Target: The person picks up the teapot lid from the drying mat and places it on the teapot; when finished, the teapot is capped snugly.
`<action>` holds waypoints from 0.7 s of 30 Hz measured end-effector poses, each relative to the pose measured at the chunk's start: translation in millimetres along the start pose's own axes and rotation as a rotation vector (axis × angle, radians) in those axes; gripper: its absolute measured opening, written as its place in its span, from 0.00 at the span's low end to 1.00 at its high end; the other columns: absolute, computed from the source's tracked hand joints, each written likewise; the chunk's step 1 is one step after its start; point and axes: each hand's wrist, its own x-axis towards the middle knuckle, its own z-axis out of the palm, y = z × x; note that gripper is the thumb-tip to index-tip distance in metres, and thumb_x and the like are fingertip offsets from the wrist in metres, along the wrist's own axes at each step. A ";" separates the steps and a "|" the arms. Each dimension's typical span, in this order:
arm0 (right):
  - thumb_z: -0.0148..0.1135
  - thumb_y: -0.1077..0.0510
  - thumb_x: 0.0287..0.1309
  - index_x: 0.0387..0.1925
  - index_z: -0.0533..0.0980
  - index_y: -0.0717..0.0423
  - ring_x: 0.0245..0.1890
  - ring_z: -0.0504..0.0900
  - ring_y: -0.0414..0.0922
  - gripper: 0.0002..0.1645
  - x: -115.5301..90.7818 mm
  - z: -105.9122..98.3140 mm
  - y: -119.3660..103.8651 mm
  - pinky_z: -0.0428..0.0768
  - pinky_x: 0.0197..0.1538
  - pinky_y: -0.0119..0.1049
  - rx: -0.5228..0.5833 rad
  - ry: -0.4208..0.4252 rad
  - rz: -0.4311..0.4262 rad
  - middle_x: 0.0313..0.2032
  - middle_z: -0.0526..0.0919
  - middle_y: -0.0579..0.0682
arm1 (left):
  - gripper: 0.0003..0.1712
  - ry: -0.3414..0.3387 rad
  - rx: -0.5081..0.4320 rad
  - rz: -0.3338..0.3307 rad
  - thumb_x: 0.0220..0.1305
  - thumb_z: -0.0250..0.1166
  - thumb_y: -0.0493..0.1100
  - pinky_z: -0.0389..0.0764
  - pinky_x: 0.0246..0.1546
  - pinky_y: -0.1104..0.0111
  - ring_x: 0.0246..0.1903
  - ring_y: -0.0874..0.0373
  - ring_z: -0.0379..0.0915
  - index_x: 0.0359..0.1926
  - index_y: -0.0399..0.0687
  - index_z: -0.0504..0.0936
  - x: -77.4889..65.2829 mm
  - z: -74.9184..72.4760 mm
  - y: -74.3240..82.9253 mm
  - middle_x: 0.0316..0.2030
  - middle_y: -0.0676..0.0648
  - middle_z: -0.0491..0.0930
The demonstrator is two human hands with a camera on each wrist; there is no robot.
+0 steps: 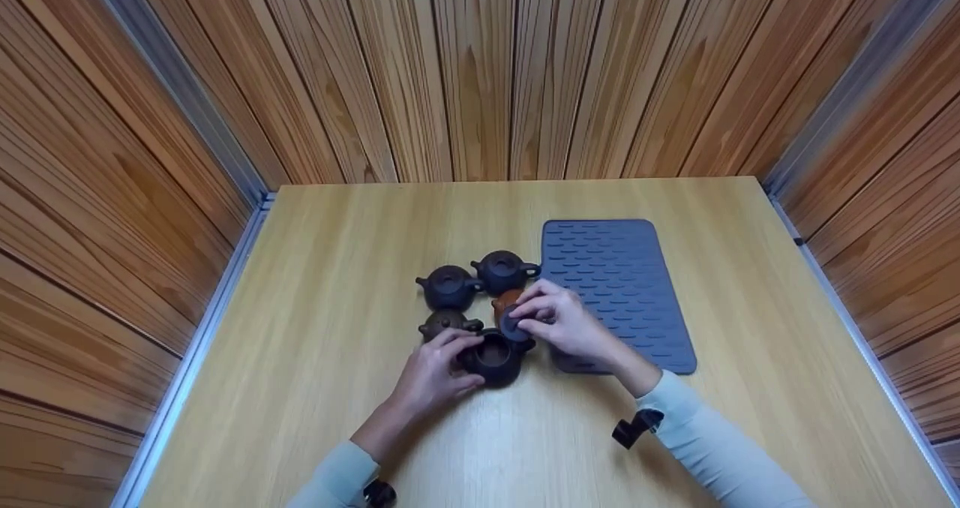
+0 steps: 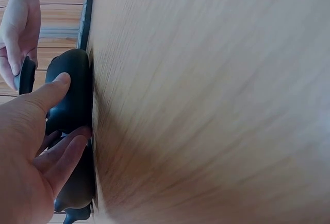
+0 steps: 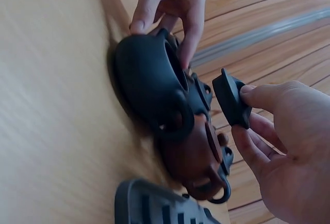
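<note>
A dark lidless teapot (image 1: 501, 377) stands upright at the near end of a cluster of small teapots. My left hand (image 1: 431, 373) steadies it on its left side; in the left wrist view the thumb lies against the pot's dark body (image 2: 75, 92), with fingers around the spout side. In my right hand (image 1: 559, 322), thumb and fingers pinch a dark teapot lid (image 3: 230, 99), tilted and held apart from the pot's open mouth. From above, that lid partly covers a reddish-brown teapot (image 3: 192, 154).
Two black teapots (image 1: 448, 289) (image 1: 502, 270) stand behind, touching or nearly so. An olive-brown teapot (image 1: 444, 320) sits beside my left fingers. To the right lies a grey ridged mat (image 1: 611, 290). Wood-panelled walls (image 1: 480, 73) enclose the table (image 1: 322, 268).
</note>
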 end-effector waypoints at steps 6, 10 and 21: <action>0.76 0.62 0.70 0.50 0.93 0.56 0.52 0.87 0.47 0.10 5.5 12.0 -8.9 0.89 0.55 0.35 0.007 -0.034 0.011 0.57 0.87 0.59 | 0.34 -0.005 0.012 -0.014 0.59 0.89 0.42 0.91 0.61 0.50 0.62 0.41 0.89 0.66 0.47 0.90 1.9 0.3 -1.0 0.61 0.42 0.89; 0.76 0.62 0.71 0.51 0.93 0.57 0.52 0.86 0.47 0.10 5.1 18.3 -8.7 0.89 0.55 0.38 0.026 -0.049 0.016 0.57 0.87 0.59 | 0.34 -0.004 0.022 -0.013 0.58 0.89 0.42 0.92 0.61 0.50 0.62 0.42 0.90 0.65 0.47 0.90 2.1 0.5 -1.1 0.61 0.42 0.89; 0.76 0.61 0.72 0.50 0.94 0.57 0.57 0.88 0.52 0.09 -1.3 32.8 -3.0 0.91 0.57 0.36 0.054 -0.051 0.003 0.57 0.88 0.60 | 0.32 0.001 0.038 -0.011 0.57 0.90 0.43 0.91 0.62 0.51 0.61 0.44 0.90 0.63 0.44 0.90 0.9 2.3 -1.4 0.59 0.44 0.90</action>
